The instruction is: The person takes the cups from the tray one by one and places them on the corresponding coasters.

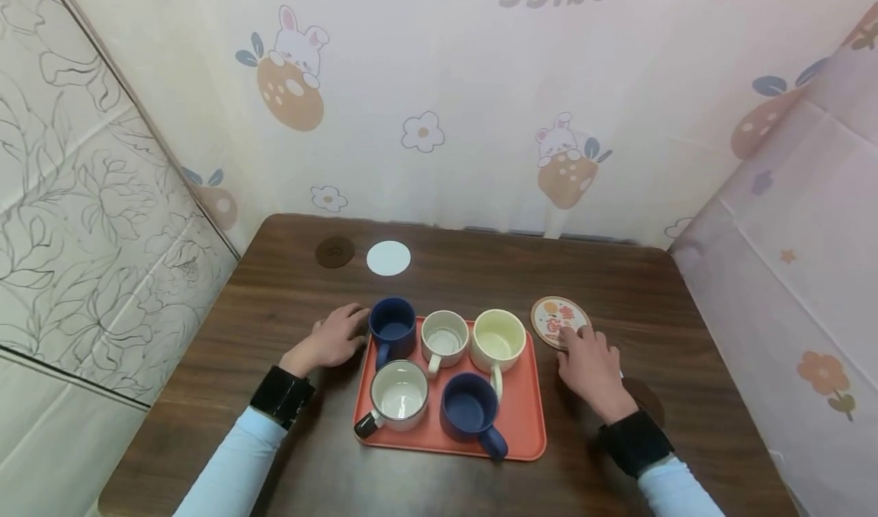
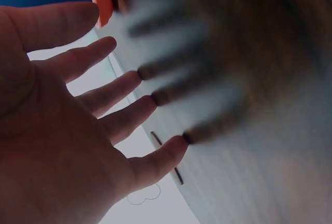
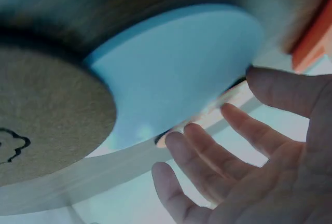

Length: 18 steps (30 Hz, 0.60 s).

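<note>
My left hand (image 1: 341, 336) rests on the table left of a red tray (image 1: 533, 425), fingers spread and fingertips on the wood (image 2: 249, 146). Beside it on the tray stands a navy mug (image 1: 394, 325). A small white mug (image 1: 444, 338), a pale yellow mug (image 1: 498, 338), a dark-rimmed white mug (image 1: 399, 395) with a black handle and another navy mug (image 1: 469, 406) share the tray. My right hand (image 1: 593, 372) lies right of the tray, fingertips at the edge of a patterned round coaster (image 1: 554, 315). Under its palm side are a pale coaster (image 3: 176, 73) and a brown coaster (image 3: 52, 110).
Farther back on the table's left lie a dark brown round coaster (image 1: 334, 252) and a white round coaster (image 1: 388, 258). A printed curtain (image 1: 466, 166) hangs behind the wooden table (image 1: 274, 303), with panels at both sides.
</note>
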Each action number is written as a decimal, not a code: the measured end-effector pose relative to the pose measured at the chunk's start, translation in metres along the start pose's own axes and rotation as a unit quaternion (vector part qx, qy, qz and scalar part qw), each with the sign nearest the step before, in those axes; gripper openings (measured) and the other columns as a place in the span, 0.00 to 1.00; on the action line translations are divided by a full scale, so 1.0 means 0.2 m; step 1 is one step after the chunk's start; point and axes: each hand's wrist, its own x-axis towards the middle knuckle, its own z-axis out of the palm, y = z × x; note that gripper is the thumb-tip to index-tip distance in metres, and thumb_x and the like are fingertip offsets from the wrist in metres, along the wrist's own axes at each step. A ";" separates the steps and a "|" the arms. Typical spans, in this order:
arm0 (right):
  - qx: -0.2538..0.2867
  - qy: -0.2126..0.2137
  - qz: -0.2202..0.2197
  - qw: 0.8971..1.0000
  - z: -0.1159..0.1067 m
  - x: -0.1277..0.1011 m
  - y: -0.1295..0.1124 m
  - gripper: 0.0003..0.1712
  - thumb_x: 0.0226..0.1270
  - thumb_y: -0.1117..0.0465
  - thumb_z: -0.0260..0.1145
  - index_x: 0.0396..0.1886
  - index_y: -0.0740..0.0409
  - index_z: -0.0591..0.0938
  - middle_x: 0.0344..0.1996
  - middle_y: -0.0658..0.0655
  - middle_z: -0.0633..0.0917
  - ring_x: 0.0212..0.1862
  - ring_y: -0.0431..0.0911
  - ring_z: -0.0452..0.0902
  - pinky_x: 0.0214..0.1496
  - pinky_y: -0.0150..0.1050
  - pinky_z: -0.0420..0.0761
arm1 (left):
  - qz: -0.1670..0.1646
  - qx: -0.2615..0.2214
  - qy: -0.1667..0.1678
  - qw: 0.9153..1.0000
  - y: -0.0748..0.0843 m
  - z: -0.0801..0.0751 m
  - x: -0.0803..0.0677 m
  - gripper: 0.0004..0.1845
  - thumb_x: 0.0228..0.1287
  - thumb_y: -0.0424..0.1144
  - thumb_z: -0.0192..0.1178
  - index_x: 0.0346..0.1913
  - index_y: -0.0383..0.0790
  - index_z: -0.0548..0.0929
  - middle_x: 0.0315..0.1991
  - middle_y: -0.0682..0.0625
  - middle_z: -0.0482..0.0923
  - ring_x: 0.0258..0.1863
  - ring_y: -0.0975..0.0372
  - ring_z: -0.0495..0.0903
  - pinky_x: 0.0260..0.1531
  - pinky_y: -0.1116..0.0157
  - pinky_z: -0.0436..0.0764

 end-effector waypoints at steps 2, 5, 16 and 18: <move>-0.004 -0.012 0.005 1.000 0.01 0.03 0.02 0.27 0.72 0.61 0.69 0.68 0.66 0.78 0.58 0.78 0.75 0.57 0.73 0.71 0.52 0.73 0.69 | 0.007 -0.003 0.005 1.000 0.00 0.02 -0.02 0.29 0.76 0.38 0.60 0.76 0.37 0.72 0.75 0.31 0.64 0.74 0.36 0.62 0.64 0.25 0.59; -0.001 -0.026 0.005 1.000 0.01 0.06 0.02 0.27 0.73 0.62 0.68 0.70 0.63 0.78 0.59 0.77 0.76 0.57 0.73 0.72 0.53 0.73 0.69 | 0.013 0.003 0.007 1.000 0.02 0.02 -0.04 0.28 0.76 0.37 0.60 0.75 0.37 0.74 0.75 0.30 0.62 0.74 0.35 0.61 0.65 0.25 0.56; 0.017 -0.078 0.036 0.996 -0.04 0.11 0.04 0.35 0.76 0.57 0.67 0.77 0.62 0.68 0.64 0.86 0.66 0.63 0.82 0.62 0.56 0.80 0.62 | -0.008 0.014 -0.012 1.000 0.06 0.01 -0.05 0.28 0.77 0.37 0.60 0.76 0.38 0.73 0.78 0.30 0.58 0.77 0.38 0.60 0.69 0.27 0.52; 0.018 -0.088 0.043 0.995 -0.04 0.12 0.05 0.37 0.76 0.57 0.67 0.78 0.64 0.66 0.65 0.87 0.65 0.63 0.82 0.61 0.57 0.80 0.61 | -0.010 0.016 -0.013 1.000 0.06 0.01 -0.05 0.28 0.77 0.38 0.60 0.77 0.38 0.73 0.79 0.31 0.57 0.77 0.38 0.59 0.69 0.27 0.52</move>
